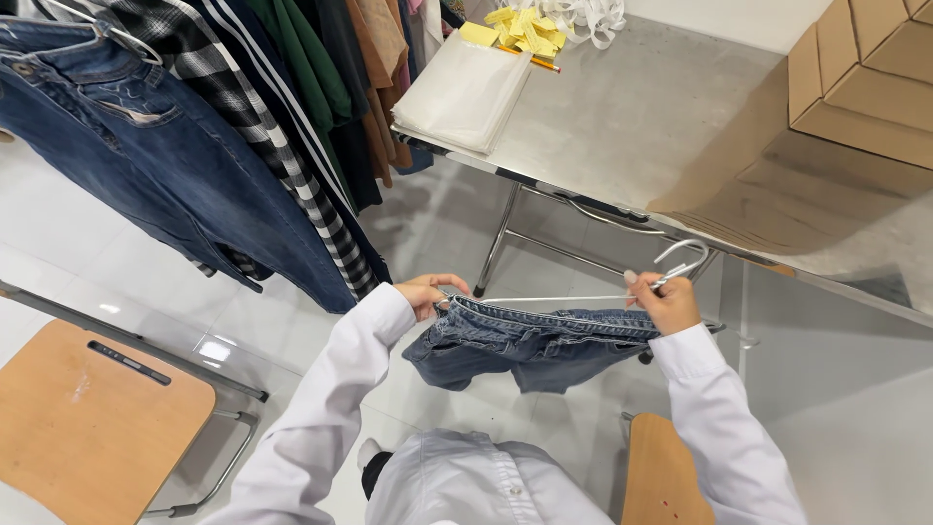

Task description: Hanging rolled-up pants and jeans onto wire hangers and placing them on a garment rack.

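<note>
Jeans (530,345): we judge them soft, fairly heavy, sagging below both hands.
Hanger (583,297): stiff; we grip there.
Left hand (426,292): pinched on waistband.
Right hand (669,303): closed around hanger.

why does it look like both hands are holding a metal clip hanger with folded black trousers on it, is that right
Not quite: the garment is blue denim jeans, not black trousers. The head view shows the left hand and right hand holding the metal clip hanger at either end.

Blue denim jeans (530,342) hang bunched from a horizontal metal hanger (583,297), apparently clipped at the waistband.
</note>
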